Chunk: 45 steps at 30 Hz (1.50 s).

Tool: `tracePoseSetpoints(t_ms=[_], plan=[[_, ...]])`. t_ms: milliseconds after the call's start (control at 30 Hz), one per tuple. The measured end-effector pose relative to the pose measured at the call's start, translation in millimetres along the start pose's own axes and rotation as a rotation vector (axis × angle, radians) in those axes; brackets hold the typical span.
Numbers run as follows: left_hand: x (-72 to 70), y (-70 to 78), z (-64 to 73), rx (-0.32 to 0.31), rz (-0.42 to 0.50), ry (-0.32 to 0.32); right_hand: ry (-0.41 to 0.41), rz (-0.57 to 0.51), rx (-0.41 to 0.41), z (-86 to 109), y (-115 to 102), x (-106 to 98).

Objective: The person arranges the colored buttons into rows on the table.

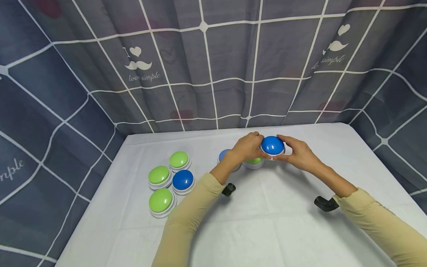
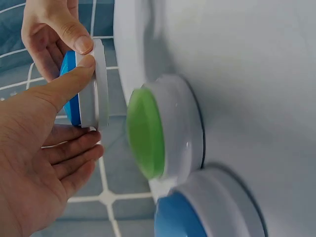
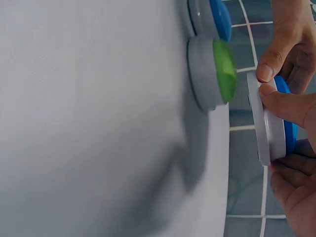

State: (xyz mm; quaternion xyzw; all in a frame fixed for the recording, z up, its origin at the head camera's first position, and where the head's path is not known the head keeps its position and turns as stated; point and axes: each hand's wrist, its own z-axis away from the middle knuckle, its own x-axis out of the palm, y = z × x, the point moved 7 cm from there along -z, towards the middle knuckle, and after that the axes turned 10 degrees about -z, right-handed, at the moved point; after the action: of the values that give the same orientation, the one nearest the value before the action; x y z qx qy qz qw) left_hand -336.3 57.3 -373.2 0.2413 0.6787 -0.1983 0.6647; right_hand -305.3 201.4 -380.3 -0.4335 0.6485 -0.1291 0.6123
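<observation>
Both hands hold up a round push button [image 1: 272, 145] with a blue dome and a white base, lifted off the table. My left hand [image 1: 247, 147] pinches its left side and my right hand [image 1: 300, 154] grips its right side. In the left wrist view the two thumbs press close together on the white base [image 2: 89, 106]. Just below and left of it, a green button [image 3: 224, 71] rests on the table beside another blue button [image 2: 180, 217]. In the head view my left hand partly hides both.
On the left of the white-covered table [image 1: 283, 230] stands a cluster of similar buttons: several green ones [image 1: 160, 200] around a blue one [image 1: 182, 180]. My left sleeve [image 1: 186, 218] partly covers another green one. A grey checked curtain [image 1: 233, 55] encloses the back and sides.
</observation>
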Motion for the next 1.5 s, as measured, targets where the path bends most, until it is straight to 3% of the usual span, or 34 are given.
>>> tracePoseSetpoints(t_ms=[200,467,767,1500], plan=[[12.2,15.2,-16.8,0.033,-0.041,-0.011,0.004,0.013,0.011,8.9,12.3,-7.7],[30.4,24.6,-25.2,0.046,-0.085,-0.035,-0.017,0.023,0.022,12.3,35.5,-1.3],[41.1,22.8,-25.0,0.060,-0.161,-0.058,-0.049,0.020,0.010,8.9,46.3,13.9],[46.4,17.9,-22.0,0.029,-0.159,-0.057,-0.105,-0.002,0.037,7.0,46.0,20.8]])
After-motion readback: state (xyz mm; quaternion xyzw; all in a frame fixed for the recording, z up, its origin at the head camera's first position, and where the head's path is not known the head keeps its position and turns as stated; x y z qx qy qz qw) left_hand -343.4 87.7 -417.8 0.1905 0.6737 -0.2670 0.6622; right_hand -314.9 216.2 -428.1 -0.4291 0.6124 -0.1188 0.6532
